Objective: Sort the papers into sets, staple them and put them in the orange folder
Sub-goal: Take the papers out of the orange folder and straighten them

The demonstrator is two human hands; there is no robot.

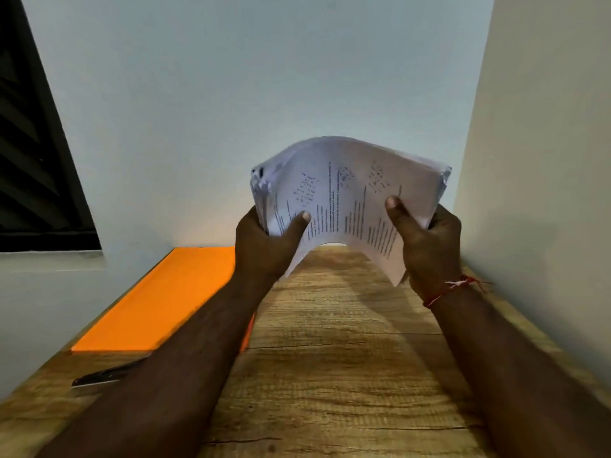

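A thick stack of printed papers is held up above the far end of the wooden table, bowed upward in the middle. My left hand grips its left edge with the thumb on the top sheet. My right hand grips its right edge, thumb on top as well. The orange folder lies closed and flat on the table's left side, partly behind my left forearm. A dark stapler lies on the table just in front of the folder, its right end hidden by my left arm.
The wooden table runs forward between a pale wall at the back and a cream wall on the right. A dark window sits at the upper left.
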